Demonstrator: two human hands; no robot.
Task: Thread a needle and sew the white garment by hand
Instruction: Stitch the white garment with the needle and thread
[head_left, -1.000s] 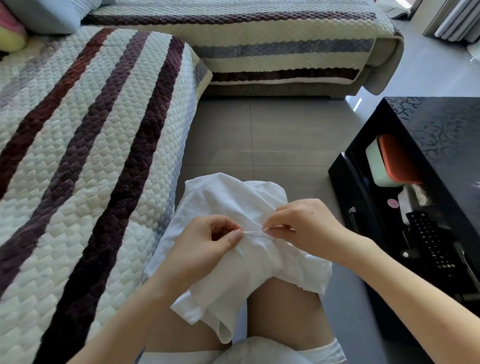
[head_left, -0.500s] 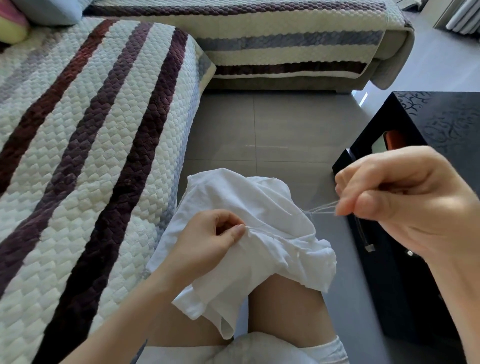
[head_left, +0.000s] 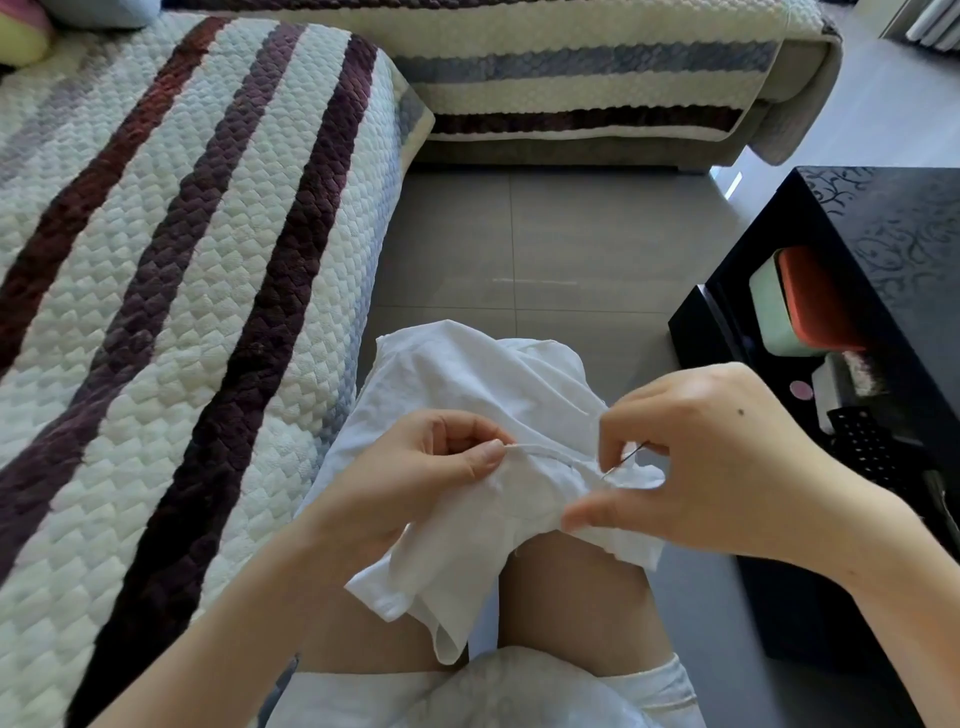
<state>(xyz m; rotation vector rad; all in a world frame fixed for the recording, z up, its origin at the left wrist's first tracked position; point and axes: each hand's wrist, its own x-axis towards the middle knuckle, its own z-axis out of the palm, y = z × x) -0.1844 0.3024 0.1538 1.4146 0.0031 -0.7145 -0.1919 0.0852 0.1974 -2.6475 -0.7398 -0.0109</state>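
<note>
A crumpled white garment lies over my knees. My left hand grips a fold of it, thumb and forefinger pinching the seam edge. My right hand hovers at the garment's right side and pinches a thin needle that slants down, its tip at the cloth. A fine white thread runs along the seam between the two hands. The needle's upper end is hidden by my fingers.
A striped quilted sofa cover fills the left, with another sofa section at the back. A black low table stands on the right; its shelf holds a green-and-orange box and a remote. Grey tiled floor lies between.
My right hand, which had pulled the thread out high to the right, has come back down to the garment with the needle. The left hand kept its grip on the fold.
</note>
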